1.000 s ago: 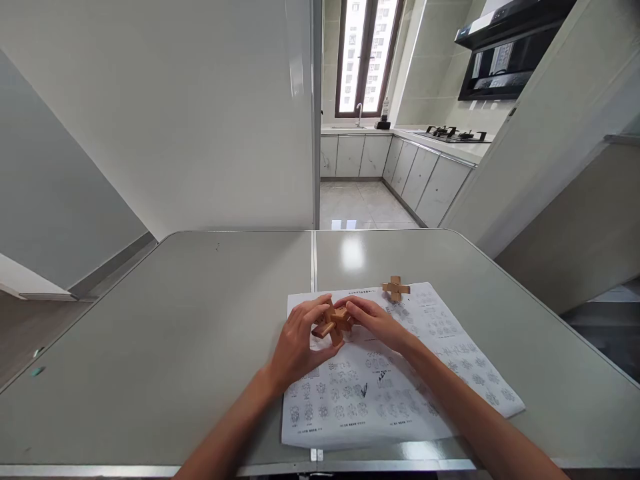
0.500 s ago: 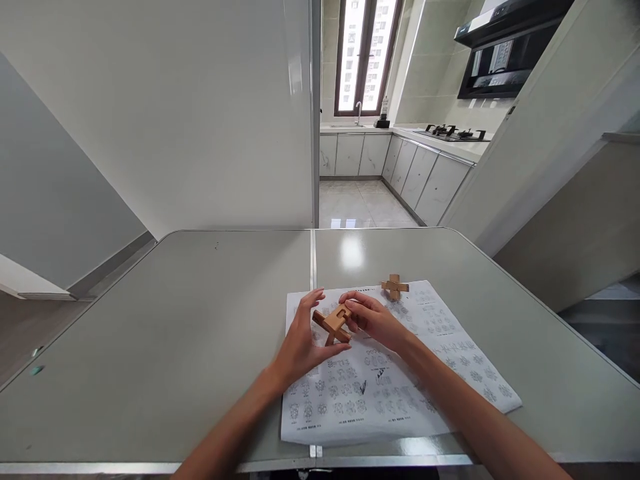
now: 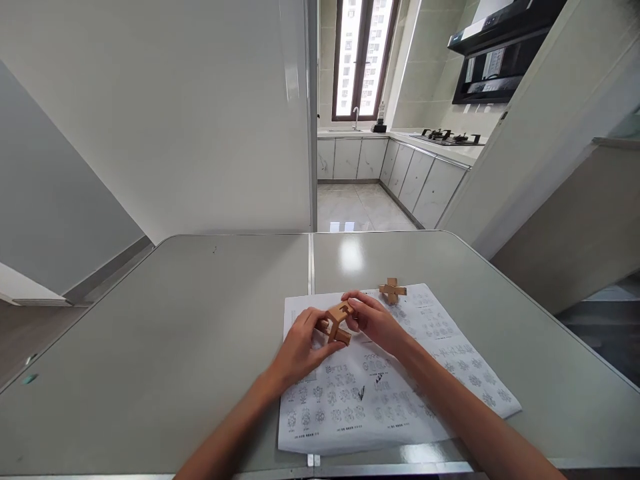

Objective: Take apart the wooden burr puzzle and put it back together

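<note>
Between my hands, above a printed sheet [image 3: 350, 427], is a wooden interlocking puzzle [image 3: 336, 315] made of notched blocks fitted crosswise. My left hand [image 3: 301, 341] is closed round its left and lower blocks, with the thumb against the near end. The fingers of my right hand [image 3: 371, 319] pinch its upper right end, beside a dark notch in the top block. Fingers cover part of the puzzle. Beyond my right hand, a second wooden puzzle [image 3: 393, 291], cross-shaped, rests at the sheet's far edge.
The sheet carries rows of small diagrams and lies on a grey-green table [image 3: 200, 347] with a metal seam [image 3: 311, 263]. A small green object [image 3: 30, 379] is near the table's left edge. Past the far edge are a white wall panel [image 3: 225, 120] and a kitchen.
The fingers of my left hand, raised and spread before, have closed onto the puzzle. The puzzle has tilted a little. My right hand keeps its pinch. The whole view has shifted slightly.
</note>
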Motion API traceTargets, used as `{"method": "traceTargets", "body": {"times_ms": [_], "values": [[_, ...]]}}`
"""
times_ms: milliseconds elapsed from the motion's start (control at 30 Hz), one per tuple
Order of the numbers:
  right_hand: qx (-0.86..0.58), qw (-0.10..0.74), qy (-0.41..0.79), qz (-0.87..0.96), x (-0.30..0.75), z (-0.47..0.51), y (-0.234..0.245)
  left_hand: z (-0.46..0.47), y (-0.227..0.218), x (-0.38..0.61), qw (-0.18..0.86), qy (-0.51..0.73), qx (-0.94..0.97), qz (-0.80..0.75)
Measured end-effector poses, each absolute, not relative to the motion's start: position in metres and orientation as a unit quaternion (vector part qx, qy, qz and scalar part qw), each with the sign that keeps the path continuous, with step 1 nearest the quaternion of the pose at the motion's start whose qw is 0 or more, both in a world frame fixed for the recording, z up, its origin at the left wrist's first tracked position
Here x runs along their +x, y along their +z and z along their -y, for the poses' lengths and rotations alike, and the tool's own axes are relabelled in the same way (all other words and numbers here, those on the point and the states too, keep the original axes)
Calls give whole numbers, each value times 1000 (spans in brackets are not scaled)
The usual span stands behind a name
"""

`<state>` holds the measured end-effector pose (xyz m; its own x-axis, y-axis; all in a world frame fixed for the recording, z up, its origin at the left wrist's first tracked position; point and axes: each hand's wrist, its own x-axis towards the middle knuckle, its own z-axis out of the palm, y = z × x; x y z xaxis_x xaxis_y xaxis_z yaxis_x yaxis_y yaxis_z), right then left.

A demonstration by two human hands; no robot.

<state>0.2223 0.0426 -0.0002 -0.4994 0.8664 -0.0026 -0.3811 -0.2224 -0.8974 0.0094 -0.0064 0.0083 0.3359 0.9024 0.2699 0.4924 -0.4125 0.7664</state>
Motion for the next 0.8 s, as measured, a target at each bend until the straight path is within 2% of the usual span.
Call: {"method": "traceTargets", "body": {"times_ms": [133,233,367,800], "values": [[-338,488,671,445,221,-48,-7,6,5,10,303,345,755,-467],[-413,503,578,492,219,-52,-15,6,3,10,307,342,751,-475],[-446,481,468,592,215,-51,-22,6,2,9,318,340,746,-477],[-443,393,305,746,209,-43,-25,6,3,7,352,330,726,-489]]}}
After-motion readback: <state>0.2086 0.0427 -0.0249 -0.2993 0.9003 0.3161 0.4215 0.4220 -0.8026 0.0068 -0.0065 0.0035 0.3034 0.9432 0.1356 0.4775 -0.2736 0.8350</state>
